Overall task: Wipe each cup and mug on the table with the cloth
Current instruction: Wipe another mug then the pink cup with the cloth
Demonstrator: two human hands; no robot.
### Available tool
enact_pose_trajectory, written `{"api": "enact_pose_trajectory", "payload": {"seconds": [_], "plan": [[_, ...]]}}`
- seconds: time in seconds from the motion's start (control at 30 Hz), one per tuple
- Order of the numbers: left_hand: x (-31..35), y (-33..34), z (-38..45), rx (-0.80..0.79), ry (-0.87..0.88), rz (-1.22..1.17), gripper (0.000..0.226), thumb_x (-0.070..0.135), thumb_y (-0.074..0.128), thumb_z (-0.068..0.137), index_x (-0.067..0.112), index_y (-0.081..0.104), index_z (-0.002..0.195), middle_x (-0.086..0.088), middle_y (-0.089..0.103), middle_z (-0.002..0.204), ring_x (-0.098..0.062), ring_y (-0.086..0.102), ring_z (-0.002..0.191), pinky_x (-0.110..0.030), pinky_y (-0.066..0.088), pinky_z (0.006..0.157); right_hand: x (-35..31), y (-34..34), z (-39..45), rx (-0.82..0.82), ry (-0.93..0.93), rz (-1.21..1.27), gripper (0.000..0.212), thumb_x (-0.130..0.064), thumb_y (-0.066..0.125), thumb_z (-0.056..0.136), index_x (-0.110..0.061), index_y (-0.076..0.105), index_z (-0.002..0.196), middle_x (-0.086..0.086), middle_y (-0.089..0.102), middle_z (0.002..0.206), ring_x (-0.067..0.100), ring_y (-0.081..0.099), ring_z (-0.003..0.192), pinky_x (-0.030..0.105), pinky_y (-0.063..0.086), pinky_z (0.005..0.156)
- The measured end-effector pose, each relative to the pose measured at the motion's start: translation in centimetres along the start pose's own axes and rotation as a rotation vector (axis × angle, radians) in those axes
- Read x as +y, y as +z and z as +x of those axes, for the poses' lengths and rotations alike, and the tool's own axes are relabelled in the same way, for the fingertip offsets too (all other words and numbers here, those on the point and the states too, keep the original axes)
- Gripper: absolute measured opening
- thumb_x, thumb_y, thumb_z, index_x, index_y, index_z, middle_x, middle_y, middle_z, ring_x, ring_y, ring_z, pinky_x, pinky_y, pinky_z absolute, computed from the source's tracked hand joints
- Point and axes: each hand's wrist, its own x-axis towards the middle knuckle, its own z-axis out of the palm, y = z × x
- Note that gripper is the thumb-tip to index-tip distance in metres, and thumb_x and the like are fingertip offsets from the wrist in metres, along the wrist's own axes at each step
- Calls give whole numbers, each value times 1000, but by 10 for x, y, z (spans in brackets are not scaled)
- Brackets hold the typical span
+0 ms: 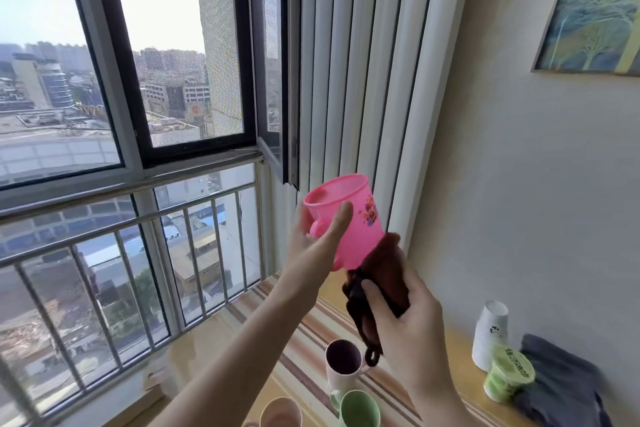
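Head view: both hands raised above the striped counter.
Left hand: gripping the pink mug, thumb on its side, handle toward the palm.
Pink mug: tilted, mouth up toward the window, base touching the cloth.
Right hand: clenched around the dark brown cloth, pressed under the mug.
Below the mug: white mug, green mug, pinkish cup on the counter.

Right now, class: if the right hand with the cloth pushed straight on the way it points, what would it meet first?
The pink mug: the right hand presses the dark cloth up against its base, while the left hand holds it.
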Motion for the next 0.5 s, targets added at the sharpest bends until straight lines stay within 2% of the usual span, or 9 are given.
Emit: {"api": "enact_pose_trajectory", "payload": {"seconds": [0.07, 0.13, 0.17, 0.23, 0.33, 0.43, 0.5], "plan": [[-3, -8, 3, 19, 5, 49, 69, 46, 68, 71, 30, 47, 135, 4, 64, 123, -10, 64, 102, -18, 59, 52, 2, -11, -2, -54, -26, -104, 55, -8, 71, 85, -42, 59, 125, -21, 76, 93, -4, 71, 86, 14, 54, 86], [-9, -14, 5, 26, -23, 90, 78, 46, 69, 69, 25, 45, 140, 4, 62, 122, -7, 62, 99, -18, 58, 50, 5, -21, 3, -25, -85, -148, 54, -6, 68, 87, -37, 59, 130, -25, 75, 95, -2, 72, 83, 13, 55, 83], [-12, -17, 5, 17, -45, 100, 77, 46, 69, 69, 25, 45, 139, 5, 62, 119, -7, 62, 98, -18, 58, 50, 6, -24, 8, 3, -127, -159, 54, -7, 65, 89, -33, 56, 136, -25, 74, 104, -2, 72, 90, 15, 55, 86], [-20, -17, 4, -22, -98, 114, 72, 50, 68, 69, 28, 48, 135, 5, 64, 118, -10, 63, 99, -20, 59, 51, 7, -21, 20, 7, -202, -202, 55, -12, 59, 93, -28, 46, 144, -25, 59, 130, -10, 61, 113, 16, 49, 98], [-30, -14, 4, -63, -166, 104, 70, 56, 65, 70, 29, 52, 133, 0, 68, 119, -13, 65, 102, -21, 57, 53, 9, -5, 28, -106, -254, -216, 56, -24, 50, 96, -34, 33, 149, -23, 46, 142, -8, 45, 132, 13, 38, 106], [-41, -24, 11, -40, -200, 72, 65, 53, 66, 70, 29, 53, 130, -1, 68, 118, -18, 65, 105, -25, 59, 55, 28, 4, 27, -169, -221, -225, 57, -28, 48, 97, -41, 27, 149, -24, 45, 144, -6, 46, 132, 10, 38, 104], [-50, -38, 18, -12, -227, 67, 66, 51, 68, 69, 29, 52, 130, -1, 67, 118, -21, 64, 108, -33, 60, 62, 46, 5, 24, -220, -182, -295, 56, -30, 47, 98, -42, 29, 149, -21, 52, 139, 1, 56, 123, 16, 47, 101]]}}
